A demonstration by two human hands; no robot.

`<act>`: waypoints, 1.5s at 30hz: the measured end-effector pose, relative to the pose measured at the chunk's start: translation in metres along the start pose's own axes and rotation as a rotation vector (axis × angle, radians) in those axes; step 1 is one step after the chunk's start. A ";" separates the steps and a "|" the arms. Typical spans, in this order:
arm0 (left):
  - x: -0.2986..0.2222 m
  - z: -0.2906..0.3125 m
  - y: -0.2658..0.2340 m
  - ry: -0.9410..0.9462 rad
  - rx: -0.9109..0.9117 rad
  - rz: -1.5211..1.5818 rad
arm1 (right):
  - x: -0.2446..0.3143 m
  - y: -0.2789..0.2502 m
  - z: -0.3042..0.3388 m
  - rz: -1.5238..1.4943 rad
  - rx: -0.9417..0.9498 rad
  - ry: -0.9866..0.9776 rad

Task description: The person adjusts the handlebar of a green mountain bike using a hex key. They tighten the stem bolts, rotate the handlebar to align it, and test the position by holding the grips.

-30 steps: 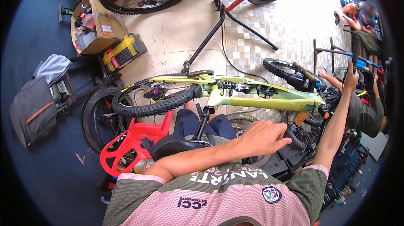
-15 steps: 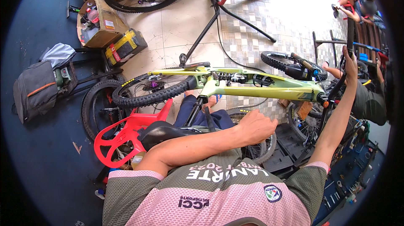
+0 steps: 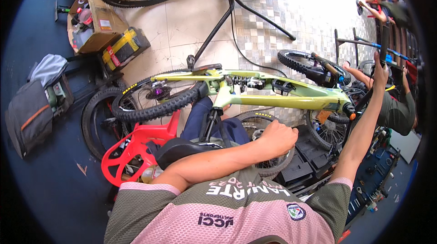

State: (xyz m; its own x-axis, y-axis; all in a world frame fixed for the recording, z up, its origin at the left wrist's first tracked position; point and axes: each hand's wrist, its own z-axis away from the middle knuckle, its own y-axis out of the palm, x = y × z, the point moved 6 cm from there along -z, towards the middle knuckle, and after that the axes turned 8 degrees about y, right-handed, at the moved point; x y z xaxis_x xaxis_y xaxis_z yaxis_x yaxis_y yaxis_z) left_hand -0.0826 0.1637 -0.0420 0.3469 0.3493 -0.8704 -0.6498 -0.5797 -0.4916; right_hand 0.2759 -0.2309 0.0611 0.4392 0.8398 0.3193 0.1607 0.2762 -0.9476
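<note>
A yellow-green mountain bike (image 3: 277, 100) stretches across in front of me, its knobby rear wheel (image 3: 159, 110) to the left. My right hand (image 3: 380, 70) is closed around its dark handlebar (image 3: 385, 44) at the far right. My left forearm crosses low over the black saddle (image 3: 182, 152). At its end my left hand (image 3: 278, 137) is curled into a fist, knuckles up, below the frame and apart from it. Its palm side is hidden, so I cannot tell whether anything is in it.
A red plastic chair (image 3: 141, 146) stands under the rear wheel. At left are a grey backpack (image 3: 32, 119), an open cardboard box (image 3: 102, 23) and a taped box (image 3: 132, 48). A bike stand (image 3: 217, 28) is beyond. Another person (image 3: 396, 112) sits at right, near a tool board (image 3: 378, 171).
The view has shifted slightly, so the boxes and backpack sit further left and the backpack lower. Both hands keep nearly the same pose, the right one still on the handlebar.
</note>
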 end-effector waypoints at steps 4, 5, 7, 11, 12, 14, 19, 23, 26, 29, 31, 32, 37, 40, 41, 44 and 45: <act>0.033 -0.016 0.006 0.015 0.042 -0.010 | 0.034 0.011 -0.001 -0.051 -0.022 -0.090; 0.039 -0.017 0.002 0.032 0.027 0.015 | 0.035 0.010 -0.004 -0.037 -0.043 -0.112; 0.053 -0.019 -0.011 0.020 -0.048 0.091 | 0.038 0.013 -0.012 -0.083 0.015 -0.086; 0.073 -0.022 -0.026 0.016 -0.098 0.144 | 0.043 0.008 -0.022 -0.061 0.050 -0.198; 0.075 -0.025 -0.025 0.014 -0.120 0.148 | 0.049 0.013 -0.022 -0.068 0.044 -0.194; 0.080 -0.028 -0.024 0.042 -0.131 0.234 | 0.054 0.018 -0.019 -0.088 0.029 -0.181; 0.084 -0.022 -0.024 0.051 -0.188 0.343 | 0.032 0.009 -0.028 -0.065 0.012 -0.110; 0.074 -0.025 -0.018 0.021 -0.144 0.259 | 0.027 0.007 -0.040 -0.135 0.004 -0.172; 0.069 -0.025 -0.015 -0.004 -0.106 0.162 | 0.031 0.012 -0.032 -0.150 -0.015 -0.267; 0.061 -0.024 0.012 -0.007 -0.124 -0.017 | 0.024 0.017 -0.036 -0.110 0.092 -0.285; 0.049 -0.020 0.031 0.078 -0.082 -0.070 | 0.023 0.014 -0.040 0.043 0.070 -0.413; 0.044 -0.020 0.038 0.124 -0.056 -0.100 | 0.019 0.020 -0.045 -0.082 0.060 -0.377; 0.040 0.017 0.054 0.154 0.008 -0.146 | 0.027 0.031 -0.067 -0.133 0.192 -0.280; 0.045 0.071 0.032 -0.137 -0.060 0.013 | 0.029 0.038 -0.059 -0.213 0.223 -0.229; 0.056 0.093 0.037 -0.203 -0.207 0.029 | 0.042 0.042 -0.050 -0.188 0.184 -0.210; 0.067 0.164 0.044 -0.540 -0.388 0.126 | 0.062 0.040 -0.025 -0.236 0.120 -0.328; 0.064 0.184 0.046 -0.557 -0.430 0.153 | 0.056 0.038 -0.027 -0.169 0.122 -0.279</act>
State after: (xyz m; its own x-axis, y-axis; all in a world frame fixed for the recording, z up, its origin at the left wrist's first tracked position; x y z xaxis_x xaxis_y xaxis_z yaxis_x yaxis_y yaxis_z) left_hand -0.2150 0.2951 -0.1151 -0.1976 0.4976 -0.8446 -0.2995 -0.8510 -0.4314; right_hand 0.3304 -0.1861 0.0436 0.1537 0.8680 0.4721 0.0963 0.4624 -0.8814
